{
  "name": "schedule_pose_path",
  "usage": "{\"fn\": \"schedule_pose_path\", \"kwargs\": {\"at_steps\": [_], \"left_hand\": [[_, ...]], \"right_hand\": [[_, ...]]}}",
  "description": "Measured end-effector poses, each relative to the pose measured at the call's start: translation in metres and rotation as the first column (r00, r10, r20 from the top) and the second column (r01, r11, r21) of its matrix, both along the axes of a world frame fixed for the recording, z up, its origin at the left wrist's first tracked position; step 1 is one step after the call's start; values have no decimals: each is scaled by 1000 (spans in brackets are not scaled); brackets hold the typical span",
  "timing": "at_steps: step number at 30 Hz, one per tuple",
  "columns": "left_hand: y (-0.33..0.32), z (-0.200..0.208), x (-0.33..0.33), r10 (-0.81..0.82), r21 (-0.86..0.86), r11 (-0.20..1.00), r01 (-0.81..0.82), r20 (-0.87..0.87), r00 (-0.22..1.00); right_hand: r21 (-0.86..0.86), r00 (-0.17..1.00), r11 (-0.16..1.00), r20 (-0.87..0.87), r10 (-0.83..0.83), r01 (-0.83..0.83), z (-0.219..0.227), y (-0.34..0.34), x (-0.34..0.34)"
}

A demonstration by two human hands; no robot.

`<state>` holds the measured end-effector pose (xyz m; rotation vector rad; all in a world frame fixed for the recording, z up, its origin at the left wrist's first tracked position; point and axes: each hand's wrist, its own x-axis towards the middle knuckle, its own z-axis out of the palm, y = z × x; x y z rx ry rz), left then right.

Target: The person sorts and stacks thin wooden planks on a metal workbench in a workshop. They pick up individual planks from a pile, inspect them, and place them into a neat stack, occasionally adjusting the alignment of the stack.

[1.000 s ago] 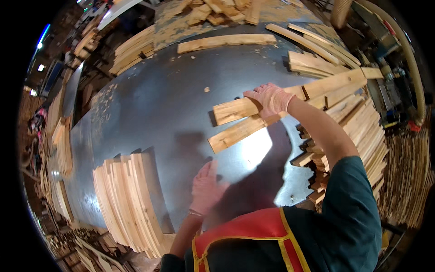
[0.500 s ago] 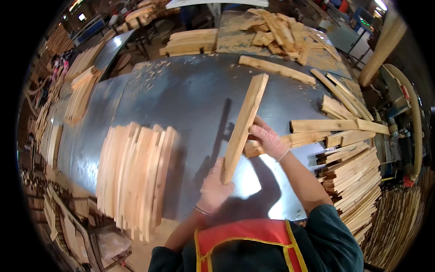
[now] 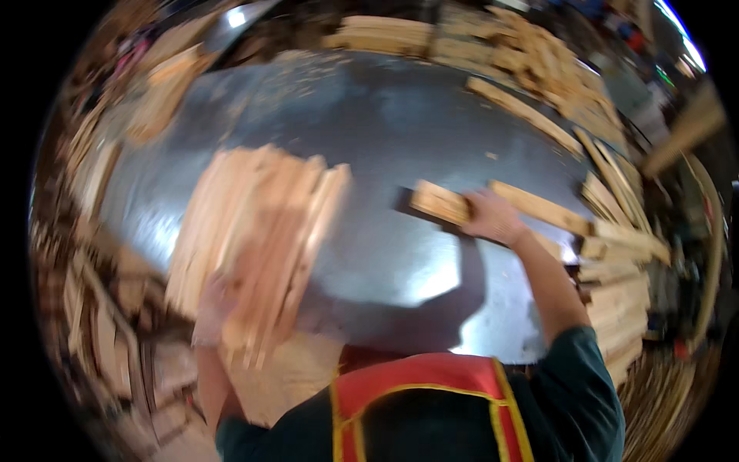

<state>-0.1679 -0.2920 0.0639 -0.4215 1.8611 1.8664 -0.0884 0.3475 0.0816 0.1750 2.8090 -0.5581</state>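
My right hand (image 3: 493, 216) is closed around a short-looking wooden board (image 3: 439, 202) on the dark metal tabletop (image 3: 385, 131). The board's left end sticks out past my fingers, and its other end runs under the hand. On the left, my left hand (image 3: 215, 309) is at the near end of a row of pale wooden boards (image 3: 258, 208) packed side by side. Motion blurs that hand, so its fingers and any grip on a board cannot be made out. Both hands look thinly gloved.
Another board (image 3: 539, 208) lies just right of my right hand. Stacked boards (image 3: 616, 308) stand at the right edge. A heap of offcuts (image 3: 539, 61) lies far right, with a long board (image 3: 525, 115) before it. More boards (image 3: 165, 92) sit far left.
The board that both hands held upright over the table is no longer between them. My left hand moved left to the row of boards; my right moved onto a board lying on the table.
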Motion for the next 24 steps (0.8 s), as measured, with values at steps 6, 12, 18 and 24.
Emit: {"fn": "schedule_pose_path", "kwargs": {"at_steps": [6, 12, 18, 24], "left_hand": [[10, -43, -10, -352, -809, 514, 284, 103, 930], [-15, -82, -10, -448, -880, 360, 310, 128, 885], [22, -59, 1, -642, -980, 91, 179, 79, 763], [47, 1, 31, -683, -988, -152, -15, 94, 725]], "right_hand": [[-429, 907, 831, -60, -416, 353, -7, -36, -77], [-839, 693, 260, 178, -699, 477, -102, -105, -75], [-487, 968, 837, -127, 216, -251, -208, -240, -100], [-601, 989, 794, 40, 142, -90, -40, -164, -28]]}}
